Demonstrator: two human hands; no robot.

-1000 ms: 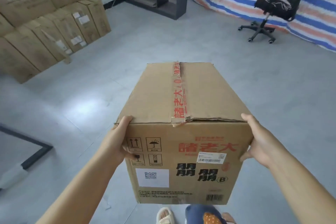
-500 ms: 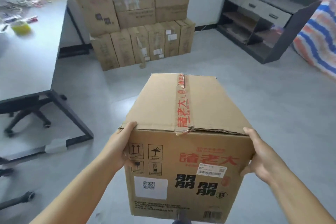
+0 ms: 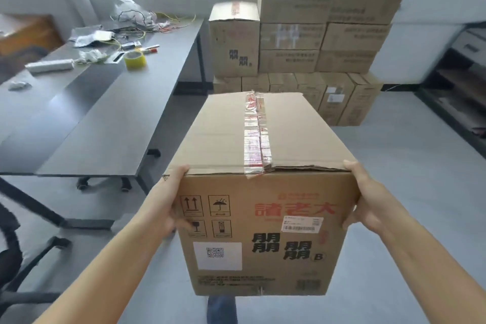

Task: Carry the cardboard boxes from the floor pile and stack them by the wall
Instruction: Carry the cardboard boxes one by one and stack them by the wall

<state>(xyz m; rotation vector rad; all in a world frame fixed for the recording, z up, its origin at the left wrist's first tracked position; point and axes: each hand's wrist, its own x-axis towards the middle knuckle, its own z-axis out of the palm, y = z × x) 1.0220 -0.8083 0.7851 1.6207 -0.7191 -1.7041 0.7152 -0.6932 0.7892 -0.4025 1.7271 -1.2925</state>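
I carry a brown cardboard box (image 3: 263,218) with red-printed tape along its top seam and black and red characters on its near face. My left hand (image 3: 165,202) grips its left near corner, thumb on the top edge. My right hand (image 3: 368,200) grips the right near corner the same way. The box is off the floor, held in front of me. Straight ahead, a stack of cardboard boxes (image 3: 310,42) stands against the white wall under the window, with a row of upright narrow boxes (image 3: 342,97) at its base.
A long dark grey table (image 3: 105,126) runs along my left, strewn with wires, a yellow tape roll (image 3: 135,59) and a power strip. A dark shelf unit (image 3: 462,92) stands at the right. A chair base shows at bottom left. Grey floor lies between me and the stack.
My view has swung left and I have come closer: the wall stack is now straight ahead and larger, and the table fills the left. Both hands keep the same hold on the box.
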